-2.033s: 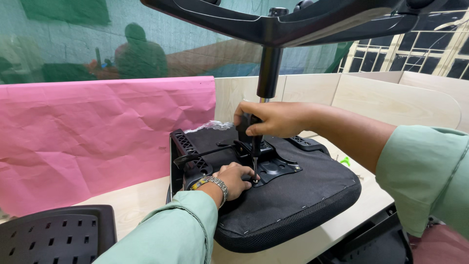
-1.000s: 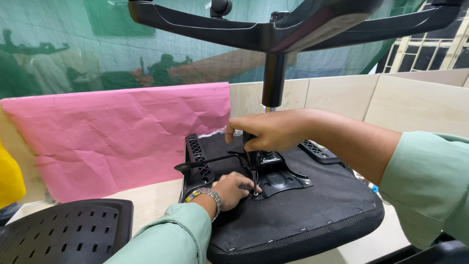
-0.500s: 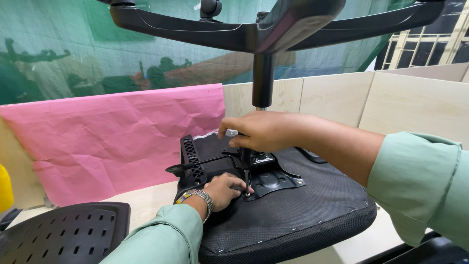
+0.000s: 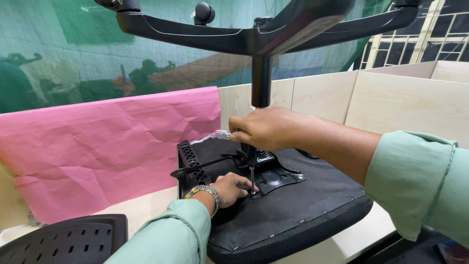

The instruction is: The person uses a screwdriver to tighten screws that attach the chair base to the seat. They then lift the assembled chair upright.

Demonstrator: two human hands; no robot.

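Observation:
An upside-down black office chair seat [image 4: 303, 210] lies on the light wooden table. A black metal mechanism plate [image 4: 273, 179] is mounted on its underside, with the gas column [image 4: 261, 80] and the star base [image 4: 254, 34] rising above. My right hand [image 4: 264, 128] is closed around the handle of a screwdriver [image 4: 251, 171] held upright, its tip at a corner of the plate. My left hand [image 4: 233, 188], with a metal watch on the wrist, rests on the seat beside the tip, fingers steadying it.
A sheet of pink paper [image 4: 107, 142] hangs on the left partition. Light wooden divider panels [image 4: 400, 102] stand behind and to the right. A black perforated chair back [image 4: 63, 242] lies at the lower left. A thin lever [image 4: 200, 167] sticks out left from the mechanism.
My view has shifted slightly; both hands stay at the same plate corner. My right hand has re-gripped and turned on the screwdriver handle while my left hand kept steadying the tip.

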